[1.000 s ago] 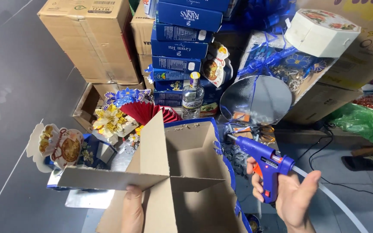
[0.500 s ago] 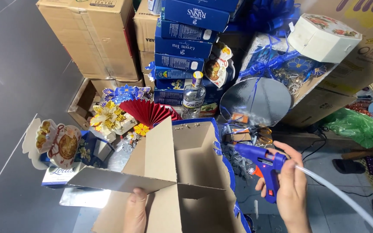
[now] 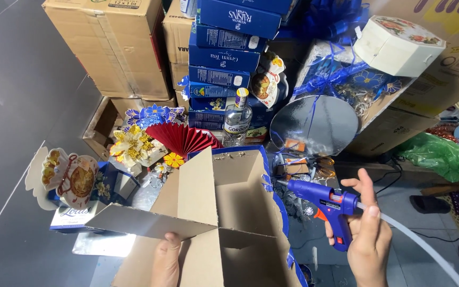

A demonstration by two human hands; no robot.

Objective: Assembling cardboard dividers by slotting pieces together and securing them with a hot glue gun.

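My left hand (image 3: 167,261) grips the near flap of an open cardboard box (image 3: 224,212) with blue outer faces, thumb on the inside of the flap. My right hand (image 3: 368,242) holds a blue glue gun (image 3: 325,202) with an orange trigger just right of the box, nozzle pointing left toward the box's blue right wall. A long white glue stick (image 3: 421,244) runs back from the gun past my wrist.
Behind the box stand a red paper fan (image 3: 184,137), gold and blue paper flowers (image 3: 134,143), a clear glass bottle (image 3: 237,119), stacked blue boxes (image 3: 224,58), brown cartons (image 3: 112,42), a round silver board (image 3: 314,125) and a white octagonal box (image 3: 399,45). A green bag (image 3: 436,154) lies at right.
The view has shifted so the box sits lower and nearer. My right hand has brought the glue gun a little higher and closer to the box's right wall. The left hand keeps its hold.
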